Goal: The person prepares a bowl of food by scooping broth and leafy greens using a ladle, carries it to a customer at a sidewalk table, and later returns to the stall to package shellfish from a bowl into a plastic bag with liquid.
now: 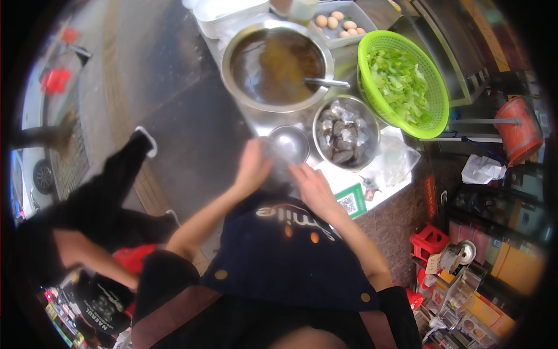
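Observation:
My left hand (253, 165) and my right hand (308, 183) are at the near edge of a metal table, on either side of a blurred, see-through item that looks like a thin plastic bag (279, 168). The fingers of both hands seem to pinch it. Just beyond it sits a small empty metal bowl (289, 145). To the right of that bowl, a steel bowl (347, 133) holds dark, shiny pieces that I cannot identify. A large steel basin (225, 70) of brown liquid stands farther back, with a metal handle (327, 82) resting over its rim.
A green plastic colander (365, 89) of chopped leafy greens is at the right, below a grey tray (368, 22) of eggs. Clear plastic bags (394, 155) and a printed-code card (352, 200) lie at the right edge. A person in black (87, 244) is at the left.

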A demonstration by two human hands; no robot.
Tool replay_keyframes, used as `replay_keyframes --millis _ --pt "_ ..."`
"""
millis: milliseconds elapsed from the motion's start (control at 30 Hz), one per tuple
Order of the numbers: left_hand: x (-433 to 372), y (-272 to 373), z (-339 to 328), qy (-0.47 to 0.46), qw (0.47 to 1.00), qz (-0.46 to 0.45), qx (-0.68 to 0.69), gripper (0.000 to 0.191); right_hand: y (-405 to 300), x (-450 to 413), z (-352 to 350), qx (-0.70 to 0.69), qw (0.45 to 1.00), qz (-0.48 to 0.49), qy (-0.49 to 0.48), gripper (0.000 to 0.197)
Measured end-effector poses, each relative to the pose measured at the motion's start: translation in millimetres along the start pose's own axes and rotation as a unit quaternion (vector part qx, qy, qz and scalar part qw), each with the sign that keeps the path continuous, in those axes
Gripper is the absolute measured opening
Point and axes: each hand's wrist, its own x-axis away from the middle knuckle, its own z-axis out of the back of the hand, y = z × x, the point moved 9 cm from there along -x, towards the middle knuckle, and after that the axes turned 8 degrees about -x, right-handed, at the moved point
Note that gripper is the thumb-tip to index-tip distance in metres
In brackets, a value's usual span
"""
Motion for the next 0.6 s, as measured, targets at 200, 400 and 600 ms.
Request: replay_keyframes --millis 200,400,600 --pt "-2.4 -6.8 3.9 -0.077 0.977 0.165 0.111 0.047 27.4 -7.2 9.6 -0.118 0.982 -0.139 0.058 0.069" --pt "28.3 -45.6 6.8 -0.127 0.715 0.426 0.539 0.056 7.6 -17.7 -3.8 -0.27 0.962 -0.045 -0.012 0.084" --pt "33.8 -63.4 58.9 -0.05 0.774 0.409 0.481 0.059 90.9 -80.9 84.4 -0.425 0.844 -0.21 0.251 0.062"
